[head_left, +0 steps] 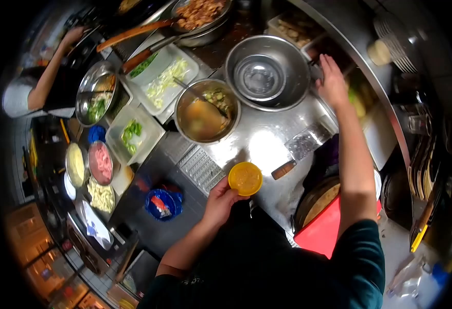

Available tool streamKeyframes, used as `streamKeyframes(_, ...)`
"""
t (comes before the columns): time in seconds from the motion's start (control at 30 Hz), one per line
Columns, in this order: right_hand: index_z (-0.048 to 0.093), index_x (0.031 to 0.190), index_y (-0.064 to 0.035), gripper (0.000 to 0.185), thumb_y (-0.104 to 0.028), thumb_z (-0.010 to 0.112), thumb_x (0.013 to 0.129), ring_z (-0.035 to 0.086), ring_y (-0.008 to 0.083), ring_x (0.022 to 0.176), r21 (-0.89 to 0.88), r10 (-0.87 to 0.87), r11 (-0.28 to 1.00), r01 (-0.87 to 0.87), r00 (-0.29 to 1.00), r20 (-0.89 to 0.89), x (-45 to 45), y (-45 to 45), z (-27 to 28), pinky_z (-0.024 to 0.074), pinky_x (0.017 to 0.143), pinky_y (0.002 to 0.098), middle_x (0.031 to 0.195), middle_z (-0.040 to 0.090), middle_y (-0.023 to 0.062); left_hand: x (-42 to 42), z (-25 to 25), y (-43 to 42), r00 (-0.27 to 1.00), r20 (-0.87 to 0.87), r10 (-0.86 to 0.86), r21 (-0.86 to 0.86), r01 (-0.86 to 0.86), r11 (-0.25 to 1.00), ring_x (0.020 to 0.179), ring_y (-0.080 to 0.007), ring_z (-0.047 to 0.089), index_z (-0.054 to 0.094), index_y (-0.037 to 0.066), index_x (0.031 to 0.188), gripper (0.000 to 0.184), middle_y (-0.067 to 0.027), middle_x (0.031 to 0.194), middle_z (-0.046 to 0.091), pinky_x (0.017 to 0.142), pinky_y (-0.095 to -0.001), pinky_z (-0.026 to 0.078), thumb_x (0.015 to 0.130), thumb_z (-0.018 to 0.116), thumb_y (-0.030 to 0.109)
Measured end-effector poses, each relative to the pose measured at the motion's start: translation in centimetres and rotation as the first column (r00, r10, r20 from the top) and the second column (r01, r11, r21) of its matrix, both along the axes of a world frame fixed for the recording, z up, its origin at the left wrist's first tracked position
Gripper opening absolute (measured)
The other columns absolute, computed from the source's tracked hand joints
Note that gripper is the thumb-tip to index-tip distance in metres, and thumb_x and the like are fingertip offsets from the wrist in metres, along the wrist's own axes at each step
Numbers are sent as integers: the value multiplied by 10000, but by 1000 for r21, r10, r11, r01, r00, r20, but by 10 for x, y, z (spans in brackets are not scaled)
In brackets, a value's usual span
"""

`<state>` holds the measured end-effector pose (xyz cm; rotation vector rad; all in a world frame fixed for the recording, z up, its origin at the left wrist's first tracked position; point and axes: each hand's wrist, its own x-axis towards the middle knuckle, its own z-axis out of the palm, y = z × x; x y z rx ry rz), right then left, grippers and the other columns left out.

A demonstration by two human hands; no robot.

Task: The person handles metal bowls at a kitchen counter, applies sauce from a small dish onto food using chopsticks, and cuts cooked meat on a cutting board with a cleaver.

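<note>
My left hand [219,202] grips a small yellow bowl [245,178] by its near left rim; what lies inside is hard to make out. My right hand [333,82] reaches out with fingers extended, just right of a large steel mixing bowl [297,77]; whether it touches anything there is unclear. A smaller round steel shape with a shiny centre sits within that bowl. To its left stands a steel pot [205,114] of brownish liquid and greens with a ladle in it. A cleaver [308,141] with a wooden handle lies on the steel counter.
A grater [201,167] and a blue bowl [163,203] lie left of me. Food containers, including shredded cabbage [166,82] and pink meat [101,162], stand further left. A red board [320,229] is by my right elbow. Another person's arm [51,77] shows at far left.
</note>
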<state>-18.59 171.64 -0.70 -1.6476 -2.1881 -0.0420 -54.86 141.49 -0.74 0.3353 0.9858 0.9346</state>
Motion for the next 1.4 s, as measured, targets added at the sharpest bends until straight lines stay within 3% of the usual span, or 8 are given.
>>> streamKeyframes(0.03,467,1450,32,715,-13,685,771,449,414,1390,105,31,994,-27,999,-33,3,-20,7,368,1180,453,1487,473,273,3,2,6,1000,-22,-14,-13,14,1000,1128,-283,670,520,-24,1400,450,-164,1276,646,921,-405,595,950,504,-36)
streamKeyframes(0.13,540,1381,23,613,27,652,778,487,431,1356,2,-17,1000,18,971,-240,-11,-124,51,394,1158,478,1451,501,275,24,14,39,994,-16,-112,10,112,994,1135,-281,670,515,-28,1400,469,-157,1280,644,932,-414,604,932,509,-50)
streamKeyframes(0.33,565,1376,-1,537,-26,669,849,521,402,1326,-163,-353,935,315,875,-331,18,-327,96,437,1115,447,1451,526,219,98,74,103,925,-97,-368,255,380,889,1096,-240,681,537,-14,1379,454,-130,1254,656,867,-372,608,925,521,-25)
streamKeyframes(0.63,562,1368,33,471,23,624,901,583,372,1256,-128,-800,531,838,446,-401,31,-569,73,492,1047,413,1381,575,238,259,160,137,827,0,-562,454,501,737,1032,-267,686,443,-18,1318,376,-180,1208,638,848,-397,605,945,488,-27)
streamKeyframes(0.7,563,1360,41,456,22,622,908,595,368,1236,-148,-806,449,881,329,-492,20,-598,69,513,1018,404,1363,583,246,289,174,132,815,35,-578,481,493,725,1011,-278,691,448,-21,1307,359,-188,1195,634,849,-414,609,949,487,-9)
streamKeyframes(0.93,581,1326,49,450,29,627,879,560,427,1269,-188,-823,348,918,203,-531,-11,-662,54,478,1051,450,1372,571,262,379,211,134,787,1,-617,560,510,653,903,-242,711,487,-57,1273,319,-177,1132,658,801,-361,623,963,486,18)
streamKeyframes(1.23,588,1315,54,440,35,623,877,563,427,1266,-180,-843,247,952,119,-525,-19,-709,47,443,1079,449,1365,580,255,443,251,134,757,-146,-637,565,593,574,837,-254,711,568,-86,1168,269,-192,1087,670,770,-352,638,932,473,1)
streamKeyframes(1.4,591,1308,57,435,73,614,874,582,383,1253,-129,-838,266,955,163,-520,-15,-712,48,491,1023,414,1379,572,242,471,260,144,802,-245,-545,528,582,619,704,-269,729,577,-106,1133,261,-232,1059,692,631,-288,639,933,463,17)
